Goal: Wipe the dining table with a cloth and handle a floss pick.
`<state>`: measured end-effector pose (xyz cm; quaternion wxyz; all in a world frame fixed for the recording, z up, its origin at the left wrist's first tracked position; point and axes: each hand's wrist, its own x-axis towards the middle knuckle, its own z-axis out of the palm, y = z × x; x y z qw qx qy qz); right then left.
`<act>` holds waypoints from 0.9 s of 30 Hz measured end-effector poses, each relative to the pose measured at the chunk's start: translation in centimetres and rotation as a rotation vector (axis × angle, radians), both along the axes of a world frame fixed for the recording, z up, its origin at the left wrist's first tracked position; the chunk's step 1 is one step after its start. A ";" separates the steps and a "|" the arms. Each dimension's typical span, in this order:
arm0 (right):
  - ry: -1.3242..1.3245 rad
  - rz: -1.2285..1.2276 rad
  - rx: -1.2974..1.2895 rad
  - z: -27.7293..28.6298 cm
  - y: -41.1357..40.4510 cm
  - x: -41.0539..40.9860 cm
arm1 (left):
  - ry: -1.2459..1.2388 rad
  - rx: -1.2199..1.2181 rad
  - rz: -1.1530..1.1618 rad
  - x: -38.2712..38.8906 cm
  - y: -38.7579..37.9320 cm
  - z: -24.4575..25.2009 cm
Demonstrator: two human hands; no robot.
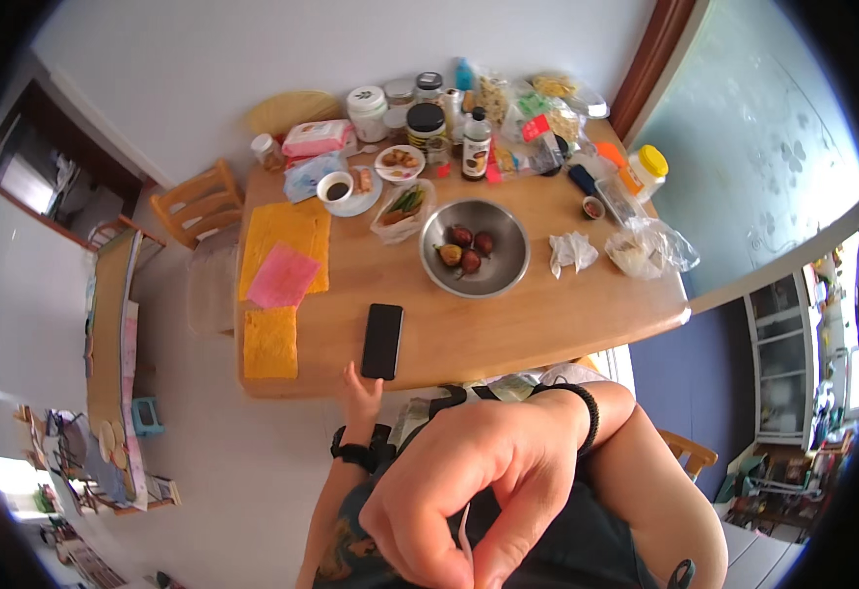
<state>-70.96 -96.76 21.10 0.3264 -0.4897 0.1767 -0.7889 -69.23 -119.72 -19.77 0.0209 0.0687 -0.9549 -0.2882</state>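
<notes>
My right hand (pixel 485 471) is raised close to the camera, with a dark braided band on its wrist. Thumb and fingertips are pinched together on a thin pale strip (pixel 464 526), whose kind I cannot make out. Fingers apart, my left hand (pixel 362 397) is at the table's front edge and holds nothing; a black watch is on that wrist. Just beyond its fingertips lies a black smartphone (pixel 382 341), face up with a dark screen. Whether the fingers touch the phone is unclear. A stainless steel bowl (pixel 499 276) holds several dark red fruits (pixel 471 261) and a yellowish one.
The wooden table (pixel 459 339) carries orange cloths (pixel 270 342) and a pink cloth (pixel 284 274) at left. Behind the bowl stand a sauce bottle (pixel 476 147), jars (pixel 368 113), and plates of food (pixel 400 162). Crumpled tissue (pixel 572 252) and plastic bags (pixel 647 247) lie at right.
</notes>
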 end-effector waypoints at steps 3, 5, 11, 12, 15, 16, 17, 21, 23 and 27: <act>0.078 0.049 -0.053 1.2 -2.5 0.8 | 0.022 0.070 0.166 6.0 -5.8 -3.1; 0.123 0.072 -0.103 2.2 -4.4 2.1 | 0.037 0.334 0.457 12.4 -11.7 -10.3; 0.355 0.192 -0.066 4.5 -7.7 3.6 | -0.448 1.089 1.285 33.3 -19.9 -16.0; 0.333 0.208 -0.128 4.5 -8.6 4.1 | -0.476 1.105 1.320 35.8 -19.6 -15.9; 0.162 0.268 -0.262 3.4 -11.6 8.0 | -0.484 1.151 1.369 40.2 -17.6 -15.3; 0.019 0.306 -0.335 3.2 -12.5 9.2 | -0.456 1.164 1.365 40.6 -17.0 -15.1; 0.012 0.326 -0.330 3.1 -13.2 9.5 | -0.415 1.171 1.350 40.9 -16.6 -14.8; 0.054 0.343 -0.418 3.3 -15.3 10.1 | -0.143 1.112 1.186 36.0 -15.2 -9.2; 0.023 0.388 -0.437 3.3 -15.8 11.0 | 0.051 1.044 1.076 32.2 -14.5 -4.2; -0.049 0.438 -0.415 3.8 -16.4 12.1 | 0.547 0.911 0.837 25.3 -12.6 9.8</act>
